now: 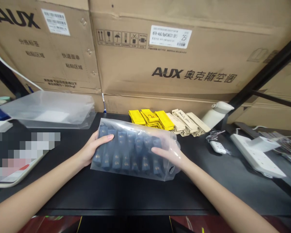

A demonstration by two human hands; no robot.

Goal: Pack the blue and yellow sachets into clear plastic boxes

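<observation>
A frosted clear bag (128, 129) holds several dark blue packets (122, 152) in a row and hangs above the black table. My left hand (97, 145) grips its left end, with the thumb on the front and the other fingers hidden behind. At the bag's right end, my right hand (169, 149) is inside the plastic, thumb over the packets at that side; its other fingers are mostly hidden. Behind the bag lie yellow packets (163, 120) and beige packets (184, 120) in overlapping stacks.
Flat clear bags (50, 106) lie at the back left, above a blurred device (21, 155). A white bottle (217, 115), a small white charger (217, 147) and a power strip (257, 155) are on the right. Large cardboard boxes (172, 61) stand behind the black table (126, 197).
</observation>
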